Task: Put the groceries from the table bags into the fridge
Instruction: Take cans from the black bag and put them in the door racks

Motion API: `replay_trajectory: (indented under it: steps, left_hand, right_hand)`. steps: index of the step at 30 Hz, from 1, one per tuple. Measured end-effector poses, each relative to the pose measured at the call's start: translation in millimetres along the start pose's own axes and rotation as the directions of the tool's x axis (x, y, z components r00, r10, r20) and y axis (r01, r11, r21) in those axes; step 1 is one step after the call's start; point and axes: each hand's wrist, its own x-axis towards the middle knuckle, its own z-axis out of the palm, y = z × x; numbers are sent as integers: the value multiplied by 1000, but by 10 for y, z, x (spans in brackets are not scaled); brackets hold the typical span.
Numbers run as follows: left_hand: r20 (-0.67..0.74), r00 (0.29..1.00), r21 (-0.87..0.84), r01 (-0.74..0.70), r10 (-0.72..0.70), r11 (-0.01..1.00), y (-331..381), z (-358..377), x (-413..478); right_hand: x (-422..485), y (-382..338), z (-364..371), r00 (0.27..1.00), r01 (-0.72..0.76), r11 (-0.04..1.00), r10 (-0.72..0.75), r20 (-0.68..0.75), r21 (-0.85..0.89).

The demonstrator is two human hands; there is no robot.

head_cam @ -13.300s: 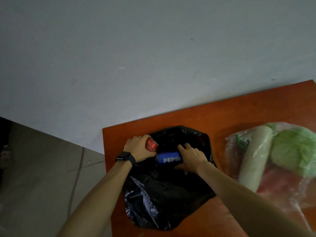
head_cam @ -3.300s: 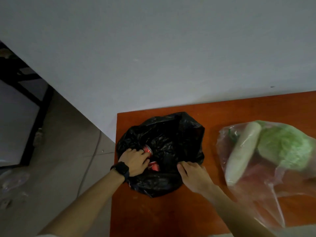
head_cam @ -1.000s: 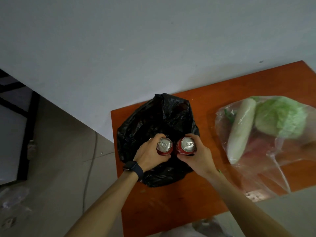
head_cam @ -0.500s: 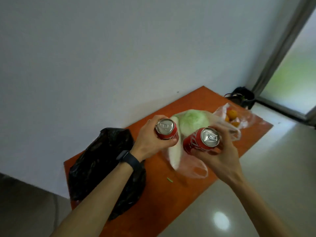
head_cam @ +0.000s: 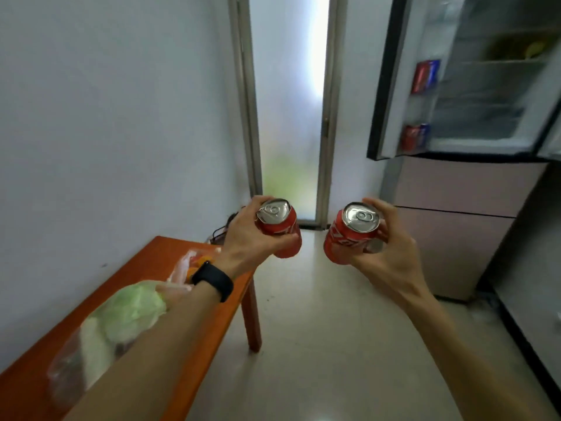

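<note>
My left hand (head_cam: 249,235) grips a red soda can (head_cam: 280,227) upright, its silver top facing me. My right hand (head_cam: 390,253) grips a second red can (head_cam: 349,235), held level with the first. Both cans are in the air past the end of the orange table (head_cam: 142,265). The fridge (head_cam: 467,177) stands at the upper right with its upper door (head_cam: 394,77) swung open. Red and blue cans (head_cam: 425,75) sit in the door shelves. A clear bag with a cabbage (head_cam: 127,311) lies on the table under my left forearm.
A second clear bag with oranges (head_cam: 194,262) lies near the table's far end. A frosted glass door (head_cam: 288,101) is straight ahead. Pale tiled floor (head_cam: 318,344) runs between the table and the fridge. A dark object sits on the floor beyond the table.
I have turned right from the table toward the fridge. Both cans came up out of the black bag and travelled with my hands. The black bag is out of view now.
</note>
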Motion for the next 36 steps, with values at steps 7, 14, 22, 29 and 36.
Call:
replay_trajectory:
  steps: [7, 14, 22, 29, 36]
  left_hand:
    - [20, 986, -57, -165, 167, 985, 686, 1026, 948]
    - [36, 952, -101, -301, 305, 948, 1042, 1863, 1959]
    - [27, 910, -176, -403, 414, 898, 1358, 2622, 3496]
    - [21, 889, -223, -441, 457, 869, 1581, 3172, 4640]
    - [-39, 873, -184, -485, 486, 855, 1794, 3761, 5552]
  right_hand:
    - [549, 447, -1077, 980, -20, 997, 6, -200, -69]
    - [1330, 1008, -1818, 959, -48, 987, 4, -284, -151]
    - [2653, 1583, -2483, 939, -14, 981, -53, -339, -192]
    - [3610, 2036, -2969, 920, -1, 981, -76, -384, -195]
    - [4438, 2662, -3504, 919, 26, 984, -92, -382, -175]
